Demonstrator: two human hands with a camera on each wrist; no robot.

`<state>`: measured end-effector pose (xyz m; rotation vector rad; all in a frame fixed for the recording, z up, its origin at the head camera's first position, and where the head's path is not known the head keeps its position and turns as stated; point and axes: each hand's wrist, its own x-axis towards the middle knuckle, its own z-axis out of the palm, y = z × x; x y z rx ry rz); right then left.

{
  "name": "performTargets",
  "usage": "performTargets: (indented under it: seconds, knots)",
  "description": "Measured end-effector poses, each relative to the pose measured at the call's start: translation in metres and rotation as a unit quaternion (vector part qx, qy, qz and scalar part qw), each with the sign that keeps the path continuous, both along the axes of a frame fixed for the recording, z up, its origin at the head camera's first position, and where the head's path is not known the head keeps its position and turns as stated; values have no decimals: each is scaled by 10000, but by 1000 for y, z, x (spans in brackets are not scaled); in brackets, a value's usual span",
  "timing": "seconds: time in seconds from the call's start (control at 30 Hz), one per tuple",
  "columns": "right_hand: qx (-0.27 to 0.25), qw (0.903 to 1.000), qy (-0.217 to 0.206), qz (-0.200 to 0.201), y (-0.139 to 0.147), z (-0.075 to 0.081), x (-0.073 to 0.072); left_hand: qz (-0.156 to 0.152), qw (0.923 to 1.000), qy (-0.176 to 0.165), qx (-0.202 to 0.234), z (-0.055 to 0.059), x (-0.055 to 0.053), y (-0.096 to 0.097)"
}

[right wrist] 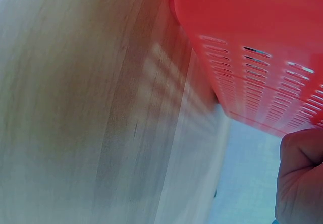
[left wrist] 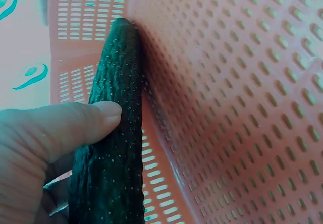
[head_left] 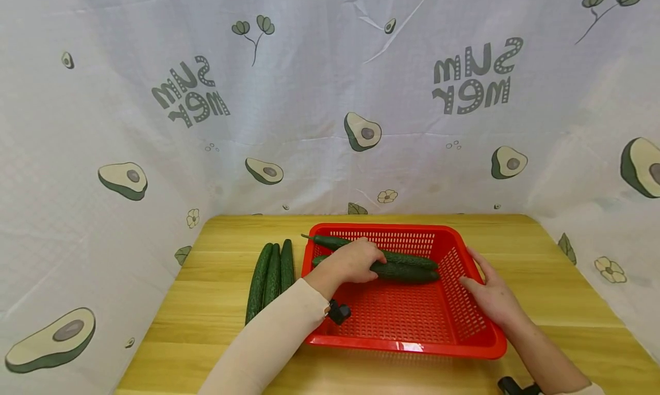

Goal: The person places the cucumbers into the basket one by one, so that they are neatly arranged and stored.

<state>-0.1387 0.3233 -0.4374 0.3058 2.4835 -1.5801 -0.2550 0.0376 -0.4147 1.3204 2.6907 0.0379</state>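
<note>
Inside the red plastic basket [head_left: 402, 348], my left hand [head_left: 353, 262] grips a dark green cucumber [head_left: 404, 273] that lies lengthwise along the back part. Its thumb [left wrist: 103, 118] presses on the bumpy skin in the left wrist view, and the other fingers are mostly hidden beneath. Just behind is another cucumber [head_left: 330, 242], its stem end resting over the basket's back left rim. At the basket's right side, my right hand [head_left: 492, 294] holds the rim with the thumb inside and fingers outside. The right wrist view catches part of that hand [right wrist: 303, 176] against the slotted wall.
Three more cucumbers [head_left: 273, 274] lie side by side on the wooden table [head_left: 206, 303], left of the basket; my left forearm covers their near ends. A white cloth [head_left: 309, 97] printed with avocados hangs behind the table and along both sides.
</note>
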Motion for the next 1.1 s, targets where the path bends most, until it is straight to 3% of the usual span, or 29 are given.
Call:
performTargets:
  seconds: [0.43, 0.73, 1.1]
  knots:
    - [-6, 10000, 5, 13, 1, -1, 1, -37, 9996, 103, -261, -4, 1, 5]
    - [-48, 10000, -27, 11, 1, 0, 0, 393, 9987, -308, 66, -6, 1, 4]
    - [-144, 9999, -38, 36, 1, 0, 0, 451, 9981, -362, 198, -5, 2, 4]
